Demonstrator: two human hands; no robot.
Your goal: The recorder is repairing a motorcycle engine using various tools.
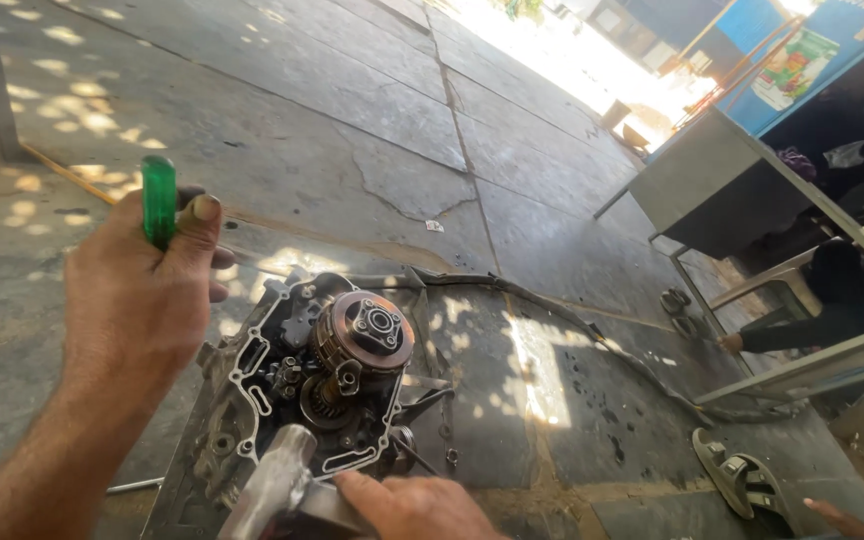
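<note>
- Left hand [137,295] fist-wrapped around a green translucent plastic tool handle [158,200], raised above the engine.
- Right hand [417,507] grips a silvery metal hammer [274,484].
- Greasy grey open engine case [317,385] lies on the concrete floor [352,120].

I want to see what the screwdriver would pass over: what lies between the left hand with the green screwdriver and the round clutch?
In the head view, only the engine case's open upper-left part, gasket edge and small gears, separates the left hand from the clutch.

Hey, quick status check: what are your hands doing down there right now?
Left hand raised, shut on green-handled tool. Right hand low, gripping a hammer by the open engine case. Clutch assembly exposed, nothing covering it.
</note>
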